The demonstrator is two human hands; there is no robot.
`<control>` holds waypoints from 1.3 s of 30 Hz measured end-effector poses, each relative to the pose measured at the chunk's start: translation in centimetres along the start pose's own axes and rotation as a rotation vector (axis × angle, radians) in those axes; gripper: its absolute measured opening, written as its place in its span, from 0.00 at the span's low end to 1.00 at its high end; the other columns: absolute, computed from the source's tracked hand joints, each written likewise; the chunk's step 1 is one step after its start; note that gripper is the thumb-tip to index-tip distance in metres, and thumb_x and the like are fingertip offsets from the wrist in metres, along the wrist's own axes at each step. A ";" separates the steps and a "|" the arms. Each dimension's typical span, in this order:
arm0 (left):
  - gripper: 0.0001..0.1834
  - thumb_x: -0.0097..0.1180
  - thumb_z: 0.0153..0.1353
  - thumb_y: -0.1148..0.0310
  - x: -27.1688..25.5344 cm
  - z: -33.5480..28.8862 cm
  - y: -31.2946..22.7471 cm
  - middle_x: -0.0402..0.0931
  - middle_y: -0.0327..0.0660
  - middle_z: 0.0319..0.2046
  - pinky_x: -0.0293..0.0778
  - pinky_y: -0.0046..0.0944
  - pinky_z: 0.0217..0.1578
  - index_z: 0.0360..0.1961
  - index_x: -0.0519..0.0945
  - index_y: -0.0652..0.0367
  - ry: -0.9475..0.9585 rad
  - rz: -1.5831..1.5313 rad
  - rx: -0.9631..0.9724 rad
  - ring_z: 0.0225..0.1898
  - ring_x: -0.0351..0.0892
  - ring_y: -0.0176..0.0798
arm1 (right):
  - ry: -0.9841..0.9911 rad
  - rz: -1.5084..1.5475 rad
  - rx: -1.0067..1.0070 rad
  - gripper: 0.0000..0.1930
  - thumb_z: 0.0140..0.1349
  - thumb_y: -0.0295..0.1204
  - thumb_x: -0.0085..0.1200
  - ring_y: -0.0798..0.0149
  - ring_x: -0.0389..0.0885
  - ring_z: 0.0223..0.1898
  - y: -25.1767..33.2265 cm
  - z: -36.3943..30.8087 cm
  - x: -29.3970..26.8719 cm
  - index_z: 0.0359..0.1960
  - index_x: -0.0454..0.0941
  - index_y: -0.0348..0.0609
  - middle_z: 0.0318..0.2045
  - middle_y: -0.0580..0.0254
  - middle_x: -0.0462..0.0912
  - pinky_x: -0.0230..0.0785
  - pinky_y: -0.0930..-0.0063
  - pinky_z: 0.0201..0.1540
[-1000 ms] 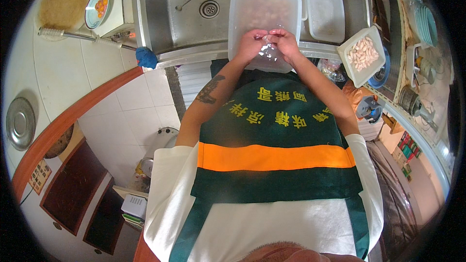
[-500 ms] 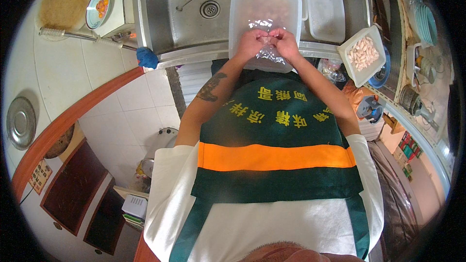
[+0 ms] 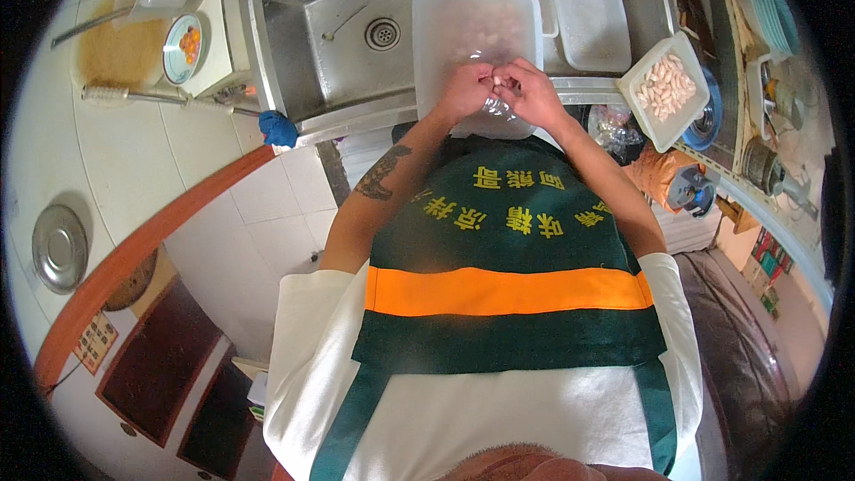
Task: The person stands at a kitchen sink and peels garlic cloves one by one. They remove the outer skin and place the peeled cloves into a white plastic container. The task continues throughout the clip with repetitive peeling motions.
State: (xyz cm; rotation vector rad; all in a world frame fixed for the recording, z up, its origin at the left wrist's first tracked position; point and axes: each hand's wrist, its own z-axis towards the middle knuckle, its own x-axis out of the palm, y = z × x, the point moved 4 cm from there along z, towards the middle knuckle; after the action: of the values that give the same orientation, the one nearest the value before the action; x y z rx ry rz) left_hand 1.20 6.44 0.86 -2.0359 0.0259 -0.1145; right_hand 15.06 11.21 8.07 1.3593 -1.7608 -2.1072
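Note:
A translucent white plastic tub (image 3: 476, 9) stands at the front edge of the sink, filled with water and pale pinkish pieces blurred beneath the surface. Both hands meet over its near half. My left hand (image 3: 464, 92) and my right hand (image 3: 529, 94) have their fingertips pinched together around a small pale piece (image 3: 497, 81), mostly covered by the fingers. What kind of food it is I cannot make out. To the right, a tilted white tray (image 3: 654, 121) holds many similar finger-shaped, pale pink pieces (image 3: 666, 86).
Behind the tub lies the steel double sink (image 3: 343, 0) with a drain (image 3: 383, 34). Two white trays, one of them a shallow tray (image 3: 590, 22), sit in its right side. A bowl (image 3: 183, 49) with orange bits stands at left, near a blue cloth (image 3: 278, 128).
My hands have risen slightly apart from the water, the right one turned more, and a pale piece now shows between the fingertips. The whole view has shifted a little.

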 end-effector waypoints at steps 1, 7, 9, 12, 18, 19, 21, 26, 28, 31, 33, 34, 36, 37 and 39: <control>0.11 0.52 0.62 0.79 0.4 0.4 -0.6 0.83 0.39 0.35 0.77 0.32 0.37 0.44 0.82 0.64 0.031 0.084 0.036 0.34 0.80 0.30 | 0.003 0.036 0.011 0.09 0.55 0.24 0.59 0.48 0.79 0.36 -0.1 -0.3 -0.4 0.38 0.81 0.43 0.32 0.53 0.77 0.73 0.61 0.39; 0.13 0.57 0.59 0.73 1.9 3.1 -1.3 0.83 0.43 0.37 0.77 0.38 0.42 0.45 0.82 0.61 0.028 0.186 0.111 0.38 0.81 0.35 | -0.314 0.091 0.197 0.10 0.61 0.30 0.59 0.62 0.81 0.34 -4.3 -3.4 -4.8 0.42 0.79 0.40 0.33 0.57 0.82 0.73 0.67 0.39; 0.12 0.58 0.57 0.71 0.6 3.9 -1.5 0.83 0.45 0.36 0.76 0.41 0.43 0.43 0.82 0.61 -0.135 0.448 0.194 0.39 0.81 0.41 | -0.625 0.351 0.391 0.10 0.64 0.30 0.58 0.67 0.81 0.35 -7.6 -5.5 -9.6 0.42 0.79 0.36 0.33 0.59 0.83 0.73 0.69 0.38; 0.12 0.61 0.54 0.66 -2.9 4.8 -2.6 0.81 0.49 0.34 0.74 0.45 0.47 0.36 0.82 0.62 -0.415 0.914 0.344 0.41 0.80 0.49 | -1.069 0.948 0.568 0.09 0.63 0.27 0.55 0.66 0.79 0.32 -11.5 -9.8 -16.8 0.42 0.78 0.35 0.30 0.60 0.81 0.73 0.72 0.37; 0.18 0.64 0.49 0.61 -5.6 7.0 -1.4 0.81 0.53 0.37 0.73 0.51 0.51 0.39 0.81 0.62 -0.267 1.337 0.163 0.44 0.79 0.57 | -1.039 1.024 0.606 0.11 0.63 0.26 0.52 0.66 0.79 0.31 -11.5 -10.1 -16.8 0.46 0.75 0.36 0.34 0.57 0.81 0.73 0.74 0.35; 0.19 0.65 0.49 0.61 -5.8 7.3 -1.0 0.81 0.53 0.37 0.73 0.51 0.51 0.39 0.81 0.62 -0.229 1.284 0.098 0.44 0.79 0.57 | -0.979 1.028 0.584 0.13 0.63 0.25 0.52 0.66 0.79 0.31 -10.7 -8.9 -14.9 0.48 0.74 0.37 0.36 0.56 0.82 0.73 0.75 0.35; 0.19 0.66 0.49 0.61 -6.1 7.3 -0.8 0.82 0.52 0.38 0.74 0.49 0.49 0.40 0.81 0.62 -0.236 1.151 0.102 0.44 0.80 0.55 | -0.751 0.996 0.633 0.14 0.64 0.25 0.52 0.66 0.80 0.32 -9.0 -5.9 -10.9 0.51 0.72 0.38 0.39 0.55 0.82 0.73 0.76 0.35; 0.18 0.65 0.52 0.66 -6.0 3.9 -1.4 0.82 0.52 0.39 0.78 0.43 0.44 0.43 0.80 0.65 -0.253 0.404 0.230 0.42 0.82 0.47 | -0.202 0.873 0.680 0.12 0.67 0.25 0.51 0.70 0.80 0.36 -4.8 0.3 -1.4 0.51 0.76 0.39 0.40 0.62 0.82 0.72 0.77 0.37; 0.16 0.62 0.57 0.70 -5.4 2.4 -1.3 0.82 0.48 0.39 0.78 0.39 0.42 0.46 0.79 0.64 -0.190 0.196 0.161 0.40 0.82 0.41 | -0.081 0.807 0.575 0.12 0.67 0.25 0.52 0.72 0.78 0.32 -3.7 2.1 1.0 0.51 0.77 0.37 0.38 0.63 0.82 0.70 0.79 0.34; 0.13 0.58 0.61 0.73 -4.5 0.8 -1.1 0.81 0.41 0.35 0.76 0.34 0.36 0.47 0.78 0.64 -0.169 -0.062 0.098 0.33 0.78 0.33 | 0.033 0.755 0.586 0.11 0.67 0.25 0.52 0.73 0.77 0.29 -3.8 4.0 3.4 0.49 0.79 0.37 0.35 0.63 0.82 0.70 0.80 0.32; 0.12 0.57 0.63 0.74 -4.6 0.0 -0.9 0.80 0.39 0.33 0.75 0.32 0.33 0.47 0.78 0.65 -0.182 -0.114 0.087 0.30 0.77 0.31 | 0.095 0.719 0.574 0.10 0.67 0.25 0.53 0.74 0.75 0.27 -4.1 4.5 4.0 0.47 0.80 0.36 0.32 0.64 0.82 0.70 0.80 0.31; 0.12 0.56 0.63 0.74 -4.7 -0.3 -0.9 0.81 0.40 0.33 0.75 0.32 0.32 0.47 0.77 0.66 -0.187 -0.093 0.094 0.30 0.77 0.31 | 0.097 0.751 0.584 0.09 0.67 0.25 0.53 0.74 0.75 0.27 -4.3 4.5 4.3 0.46 0.80 0.35 0.32 0.64 0.82 0.70 0.80 0.31; 0.12 0.55 0.64 0.73 -4.8 -0.7 -0.6 0.81 0.41 0.35 0.75 0.31 0.33 0.47 0.77 0.66 -0.201 -0.068 0.088 0.30 0.78 0.31 | 0.081 0.777 0.598 0.08 0.67 0.24 0.53 0.74 0.75 0.26 -4.6 4.5 4.9 0.44 0.80 0.35 0.31 0.64 0.82 0.71 0.79 0.30; 0.12 0.55 0.65 0.72 -4.8 -0.8 -0.4 0.82 0.41 0.36 0.76 0.31 0.34 0.48 0.77 0.66 -0.209 -0.064 0.077 0.31 0.78 0.31 | 0.083 0.765 0.573 0.08 0.67 0.24 0.53 0.74 0.76 0.26 -4.7 4.5 5.1 0.44 0.80 0.35 0.31 0.63 0.82 0.71 0.79 0.31; 0.13 0.55 0.66 0.71 -4.7 -0.9 0.1 0.82 0.41 0.36 0.76 0.32 0.35 0.48 0.78 0.65 -0.223 -0.054 0.060 0.32 0.79 0.31 | 0.082 0.743 0.538 0.08 0.67 0.24 0.53 0.73 0.76 0.26 -5.0 4.4 5.4 0.44 0.80 0.34 0.31 0.63 0.82 0.72 0.78 0.31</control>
State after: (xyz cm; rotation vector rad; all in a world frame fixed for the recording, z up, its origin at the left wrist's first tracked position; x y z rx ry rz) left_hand -3.59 5.88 0.86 -1.9792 -0.1701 0.0779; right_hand 11.17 13.12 0.67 0.6421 -2.3908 -1.2240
